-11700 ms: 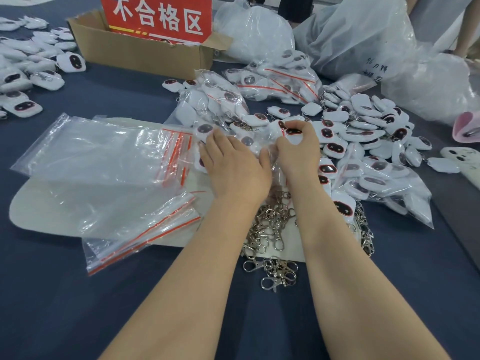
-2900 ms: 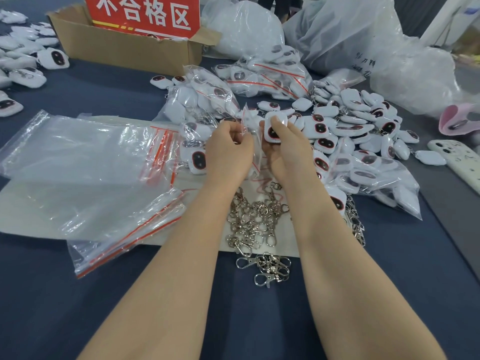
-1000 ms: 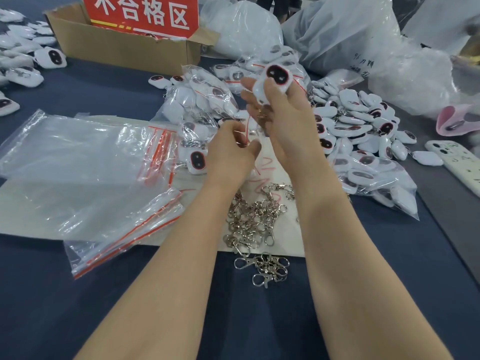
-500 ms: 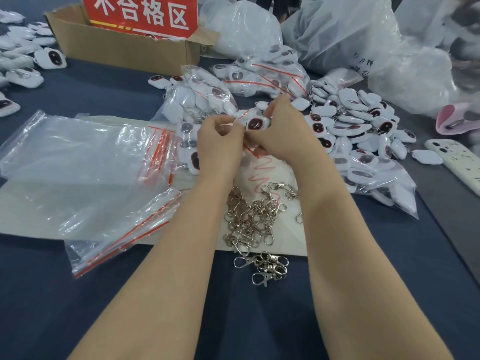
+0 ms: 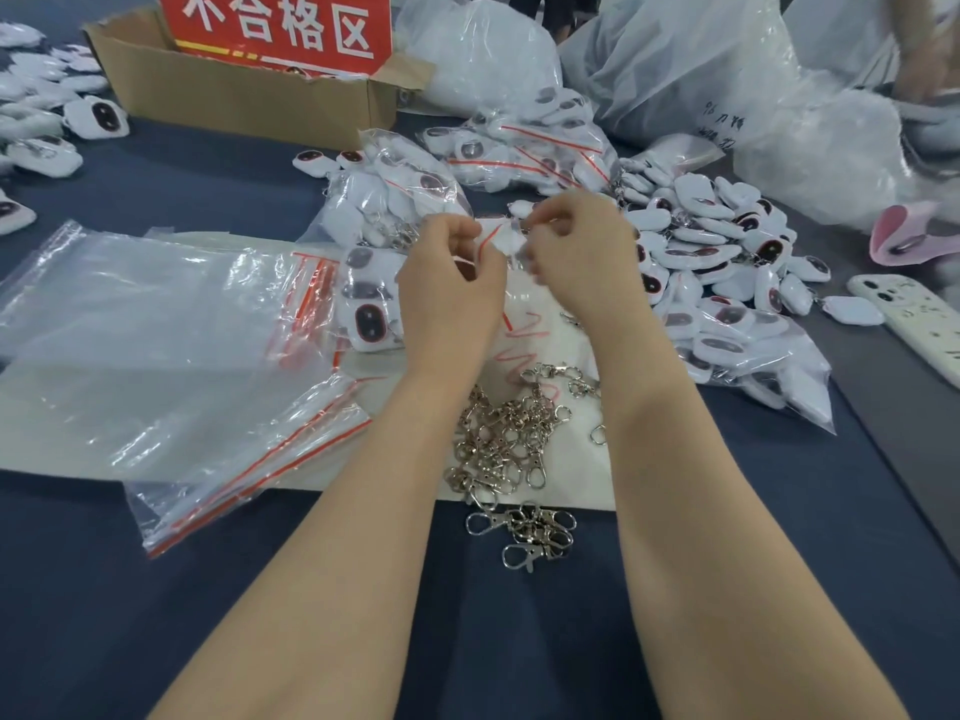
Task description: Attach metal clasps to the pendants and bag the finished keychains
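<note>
both hands are raised over the worktop (image 5: 519, 641) and meet in the middle. the left hand (image 5: 449, 293) and the right hand (image 5: 584, 257) each have their fingers (image 5: 550, 220) curled, pinching opposite sides of a small clear bag (image 5: 496, 240) with a red seal line, held between the two sets of fingers. a white shape shows through the bag, too blurred to tell what it is. directly below the fingers, nearer the person, a tangled heap of metal clasps (image 5: 506, 433) lies on a pale sheet (image 5: 582, 475) marked with red scribbles, and a few clasps spill past its near edge. to the left of the fingers a stack of empty clear bags (image 5: 156, 345) with red seal lines lies flat, and just beside the left hand sits a filled bag of white pendants (image 5: 369, 309). to the right of the fingers a loose pile of pendants (image 5: 717, 236) spreads out, with more bagged keychains (image 5: 748, 356) in front of it. beyond the fingers stands a cardboard box (image 5: 249, 96) with a red sign (image 5: 280, 28), and large plastic sacks (image 5: 675, 59) stand to its right. far right of the fingers lie a pale phone (image 5: 919, 324) and a pink object (image 5: 901, 236).
</note>
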A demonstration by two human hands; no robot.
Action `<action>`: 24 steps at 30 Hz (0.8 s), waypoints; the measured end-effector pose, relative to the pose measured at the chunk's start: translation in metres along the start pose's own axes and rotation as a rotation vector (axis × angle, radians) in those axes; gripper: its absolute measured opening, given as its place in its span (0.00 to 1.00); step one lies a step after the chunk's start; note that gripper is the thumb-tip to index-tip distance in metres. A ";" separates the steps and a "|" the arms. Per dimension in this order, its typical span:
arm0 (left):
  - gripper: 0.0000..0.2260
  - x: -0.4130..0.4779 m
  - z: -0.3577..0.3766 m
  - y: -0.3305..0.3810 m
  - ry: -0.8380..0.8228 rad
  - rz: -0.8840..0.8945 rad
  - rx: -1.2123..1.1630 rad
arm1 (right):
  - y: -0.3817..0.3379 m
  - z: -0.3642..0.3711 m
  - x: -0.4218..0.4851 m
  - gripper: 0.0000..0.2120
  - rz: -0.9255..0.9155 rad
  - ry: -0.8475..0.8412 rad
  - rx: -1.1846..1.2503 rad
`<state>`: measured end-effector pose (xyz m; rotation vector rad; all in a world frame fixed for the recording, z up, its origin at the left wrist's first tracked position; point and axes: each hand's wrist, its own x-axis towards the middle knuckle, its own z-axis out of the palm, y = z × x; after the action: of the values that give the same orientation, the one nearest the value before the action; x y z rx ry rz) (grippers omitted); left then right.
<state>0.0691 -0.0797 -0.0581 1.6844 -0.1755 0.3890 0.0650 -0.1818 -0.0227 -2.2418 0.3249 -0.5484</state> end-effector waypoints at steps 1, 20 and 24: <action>0.05 0.000 0.000 -0.002 -0.012 -0.013 0.011 | 0.007 -0.003 0.002 0.13 0.037 0.120 -0.060; 0.06 -0.003 0.001 -0.005 -0.096 0.051 0.110 | 0.033 0.002 -0.004 0.10 0.170 0.034 -0.523; 0.06 -0.003 0.001 -0.004 -0.100 0.048 0.102 | 0.024 -0.006 0.000 0.15 0.078 0.208 -0.315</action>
<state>0.0673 -0.0803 -0.0629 1.8042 -0.2739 0.3546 0.0606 -0.2016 -0.0375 -2.4638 0.6408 -0.7325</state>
